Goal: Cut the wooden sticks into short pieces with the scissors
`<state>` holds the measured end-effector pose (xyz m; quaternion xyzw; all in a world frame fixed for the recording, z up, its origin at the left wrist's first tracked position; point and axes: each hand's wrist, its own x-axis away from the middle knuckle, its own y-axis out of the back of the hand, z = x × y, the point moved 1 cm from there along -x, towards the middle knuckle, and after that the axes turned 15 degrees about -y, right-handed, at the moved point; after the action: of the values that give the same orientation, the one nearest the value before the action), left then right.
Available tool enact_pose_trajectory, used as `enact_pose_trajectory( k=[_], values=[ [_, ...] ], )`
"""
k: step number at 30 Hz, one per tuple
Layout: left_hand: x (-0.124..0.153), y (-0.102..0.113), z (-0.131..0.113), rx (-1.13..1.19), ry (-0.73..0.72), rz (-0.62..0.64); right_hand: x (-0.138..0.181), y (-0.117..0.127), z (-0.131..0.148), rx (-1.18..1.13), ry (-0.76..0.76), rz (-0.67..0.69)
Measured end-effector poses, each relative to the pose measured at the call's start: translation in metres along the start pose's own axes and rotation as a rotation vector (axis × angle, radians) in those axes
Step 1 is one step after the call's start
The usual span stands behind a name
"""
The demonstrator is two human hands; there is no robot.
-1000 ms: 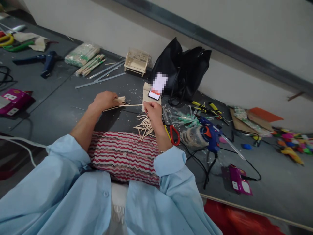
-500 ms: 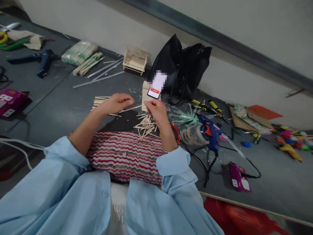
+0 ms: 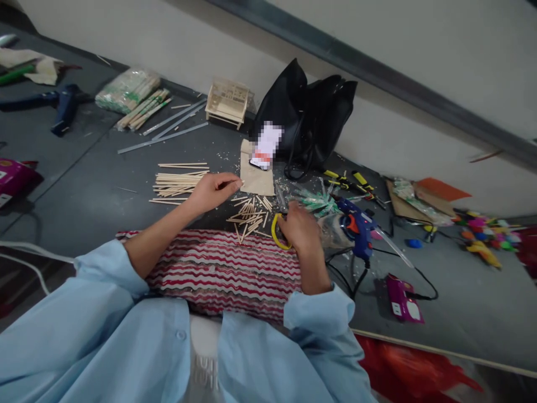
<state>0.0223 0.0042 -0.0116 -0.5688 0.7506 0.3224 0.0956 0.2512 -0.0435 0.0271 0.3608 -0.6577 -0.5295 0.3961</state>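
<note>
My left hand (image 3: 212, 191) hovers over the dark floor beside a neat pile of long wooden sticks (image 3: 178, 182). Its fingers are pinched on a thin wooden stick that points right. My right hand (image 3: 298, 229) is lower and to the right, closed round the handles of scissors (image 3: 276, 232); one yellow loop shows under the fingers. Between both hands lies a scatter of short cut stick pieces (image 3: 249, 215). A red and white striped cloth (image 3: 218, 268) covers my lap.
A phone (image 3: 262, 150) leans on a cardboard piece (image 3: 255, 178) before a black bag (image 3: 308, 120). A blue glue gun (image 3: 356, 226), pliers (image 3: 352, 182) and a pink power strip (image 3: 400, 294) lie right. A small stick house (image 3: 226, 101) and stick packs (image 3: 126, 89) lie behind.
My right hand let go of the stick and dropped right onto the scissors. The left hand set down the stick bundle and moved right, keeping one stick. The view shifted right.
</note>
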Motion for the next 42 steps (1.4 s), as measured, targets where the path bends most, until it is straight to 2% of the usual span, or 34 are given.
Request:
enact_pose_trajectory(
  k=[5, 9, 13, 15, 18, 21, 23, 25, 30, 34, 39, 42],
  values=[
    [0.003, 0.0, -0.007, -0.142, -0.072, 0.027, 0.006, -0.016, -0.024, -0.008, -0.005, 0.085],
    [0.004, 0.001, -0.01, -0.222, -0.128, 0.045, 0.002, -0.019, -0.023, -0.104, 0.05, 0.123],
    [0.004, 0.002, -0.012, -0.278, -0.205, 0.034, -0.003, -0.026, -0.024, -0.203, -0.029, 0.109],
    [0.005, 0.002, -0.013, -0.295, -0.232, 0.014, -0.007, -0.032, -0.029, -0.319, -0.096, 0.081],
    [0.005, 0.002, -0.015, -0.316, -0.243, -0.011, -0.009, -0.039, -0.036, -0.637, -0.128, 0.073],
    [0.005, 0.003, -0.017, -0.322, -0.252, -0.014, -0.004, -0.036, -0.031, -0.948, 0.019, 0.008],
    [0.005, 0.002, -0.02, -0.304, -0.268, -0.002, 0.002, -0.031, -0.021, -1.076, 0.162, -0.039],
    [0.006, 0.002, -0.022, -0.274, -0.267, 0.001, 0.007, -0.029, -0.007, -1.152, 0.296, -0.03],
    [0.007, 0.0, -0.03, -0.107, -0.17, -0.062, 0.018, -0.033, 0.019, -1.127, 0.409, -0.116],
    [0.008, -0.002, -0.033, 0.036, -0.15, -0.068, 0.025, -0.039, 0.021, -0.963, 0.5, -0.093],
    [0.013, -0.012, -0.033, 0.145, -0.168, -0.005, 0.029, -0.045, 0.017, -0.809, 0.569, -0.126],
    [0.014, -0.012, -0.033, 0.024, -0.165, 0.081, 0.029, -0.049, 0.016, -0.813, 0.563, -0.132]
  ],
)
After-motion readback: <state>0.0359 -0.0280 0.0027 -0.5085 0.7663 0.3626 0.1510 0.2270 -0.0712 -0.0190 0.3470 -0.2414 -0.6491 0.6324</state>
